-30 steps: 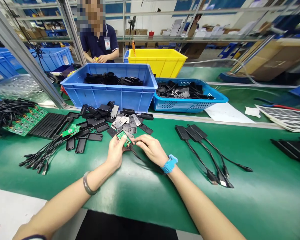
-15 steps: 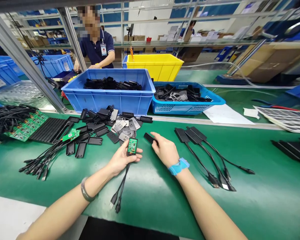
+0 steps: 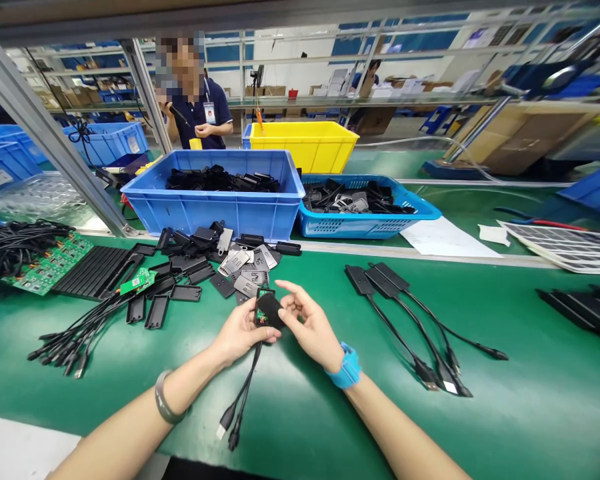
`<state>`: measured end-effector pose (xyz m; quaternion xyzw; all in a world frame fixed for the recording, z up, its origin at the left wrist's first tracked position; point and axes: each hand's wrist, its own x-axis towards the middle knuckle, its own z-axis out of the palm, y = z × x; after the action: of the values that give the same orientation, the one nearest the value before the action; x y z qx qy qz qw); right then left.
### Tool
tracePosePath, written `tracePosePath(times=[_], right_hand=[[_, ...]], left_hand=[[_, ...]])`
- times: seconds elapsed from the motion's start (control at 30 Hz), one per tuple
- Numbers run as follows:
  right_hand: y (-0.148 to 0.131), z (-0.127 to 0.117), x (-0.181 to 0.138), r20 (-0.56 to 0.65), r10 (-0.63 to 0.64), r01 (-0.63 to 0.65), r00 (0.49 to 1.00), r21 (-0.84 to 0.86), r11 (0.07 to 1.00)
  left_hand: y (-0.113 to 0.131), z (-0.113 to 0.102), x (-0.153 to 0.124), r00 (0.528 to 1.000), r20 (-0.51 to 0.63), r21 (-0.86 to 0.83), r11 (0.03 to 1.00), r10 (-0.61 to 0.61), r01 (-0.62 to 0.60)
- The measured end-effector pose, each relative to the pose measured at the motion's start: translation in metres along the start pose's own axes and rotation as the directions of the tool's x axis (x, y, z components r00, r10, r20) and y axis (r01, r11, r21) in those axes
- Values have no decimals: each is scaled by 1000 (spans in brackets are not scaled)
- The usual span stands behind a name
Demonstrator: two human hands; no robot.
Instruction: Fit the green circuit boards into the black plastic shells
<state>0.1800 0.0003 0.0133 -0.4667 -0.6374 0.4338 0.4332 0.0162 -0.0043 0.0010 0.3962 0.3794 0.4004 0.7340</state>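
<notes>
My left hand (image 3: 243, 330) grips a small black case with a green circuit board (image 3: 261, 313) in it; two black cables (image 3: 247, 390) hang from its lower end to the table. With its thumb and fingers, my right hand (image 3: 307, 327) holds a black plastic cover (image 3: 271, 308) tilted over the board, hiding its right part. Whether the cover touches the case all round, I cannot tell. Just beyond lie loose grey metal plates (image 3: 250, 277) and black case halves (image 3: 187, 293). To the right rest several black cased units with cables (image 3: 387, 280).
A blue bin (image 3: 215, 210) and a blue basket (image 3: 360, 227) of black parts stand behind the pile, a yellow bin (image 3: 305, 143) farther back. Boards with cables (image 3: 45, 267) lie at left. A co-worker (image 3: 200, 120) stands across the bench.
My right hand has moved left with the black cover and now holds it over the board in my left hand. The co-worker's hands have risen, one with a thin tool.
</notes>
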Motion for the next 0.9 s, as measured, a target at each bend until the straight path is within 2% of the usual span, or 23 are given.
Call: tracePosePath(times=[0.1,0.17,0.3,0.37,0.5,0.67,0.9], right_hand=[[-3,-4,-2,95,-109,126,989,-188,974],[-5,-7,-2,97,-130,148,987,-212,966],[-2,-6,-1,2,-8,8,1000,33,999],[0,-4,0,-5,41,-40,999,109,993],[4,0,1,14,78,-79,997,131,988],[5,0,0,21,112,-114,993,181,977],[6,1,1,29,154,-156,988,221,963]], left_hand=[[0,0,0,1000,-6,2,1000,27,-27],[1,-1,0,999,-14,8,999,39,-39],[1,-2,0,1000,10,23,1000,11,-11],[1,-2,0,999,45,25,1000,1,-2],[-3,-2,0,996,82,71,997,25,-31],[-4,-2,-1,999,43,157,987,11,-17],[-2,-2,-1,998,60,229,972,35,-48]])
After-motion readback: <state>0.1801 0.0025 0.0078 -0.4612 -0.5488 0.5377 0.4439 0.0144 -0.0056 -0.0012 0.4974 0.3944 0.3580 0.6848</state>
